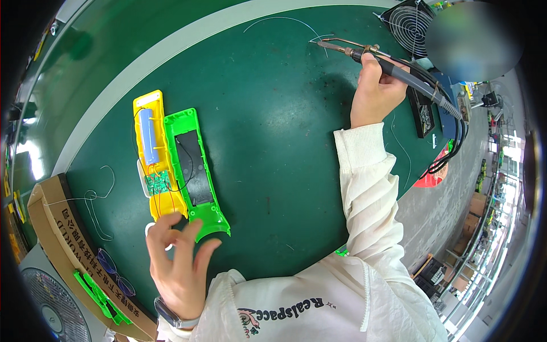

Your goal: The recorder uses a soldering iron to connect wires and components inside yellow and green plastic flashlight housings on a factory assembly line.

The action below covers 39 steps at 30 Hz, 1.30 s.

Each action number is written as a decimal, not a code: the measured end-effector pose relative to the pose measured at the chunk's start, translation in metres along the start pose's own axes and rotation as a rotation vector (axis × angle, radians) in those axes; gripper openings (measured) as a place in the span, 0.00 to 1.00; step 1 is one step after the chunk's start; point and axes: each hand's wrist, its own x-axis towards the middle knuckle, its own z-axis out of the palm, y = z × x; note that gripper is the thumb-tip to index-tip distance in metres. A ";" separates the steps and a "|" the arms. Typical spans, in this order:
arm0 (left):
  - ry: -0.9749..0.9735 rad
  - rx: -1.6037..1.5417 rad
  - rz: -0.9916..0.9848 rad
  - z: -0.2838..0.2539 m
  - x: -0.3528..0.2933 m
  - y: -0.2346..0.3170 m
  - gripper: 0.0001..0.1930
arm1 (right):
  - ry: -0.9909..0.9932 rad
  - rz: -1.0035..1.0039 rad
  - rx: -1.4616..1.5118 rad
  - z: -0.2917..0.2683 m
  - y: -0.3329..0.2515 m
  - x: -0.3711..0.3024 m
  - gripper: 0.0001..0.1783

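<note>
Head view gives me the soldering iron point(419, 85) at upper right, its metal tip near a thin pale wire point(276, 17). The right hand point(379, 91) pinches its handle between thumb and fingers. I judge it light and stiff, with the black cables point(454, 149) likely dragging behind; the handle is the only sensible hold, since the metal end may be hot. The left hand point(179, 268) has thumb and fingers spread at the lower end of the yellow shell point(162, 205); I can't tell whether they touch it. That shell looks rigid, weighted by its blue cell point(148, 137). I'd grip its side walls, clear of the fragile circuit board point(157, 182). The green shell point(209, 216) lies just beside it.
</note>
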 end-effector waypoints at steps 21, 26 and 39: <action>0.077 -0.116 0.329 0.035 0.010 0.008 0.14 | -0.011 0.033 0.010 0.002 0.002 -0.001 0.10; 0.087 -0.184 0.342 0.017 0.005 -0.003 0.14 | 0.003 0.020 0.038 0.002 -0.004 -0.005 0.10; 0.072 0.093 0.525 -0.025 0.045 -0.056 0.16 | -0.044 0.130 0.277 -0.011 -0.030 -0.027 0.09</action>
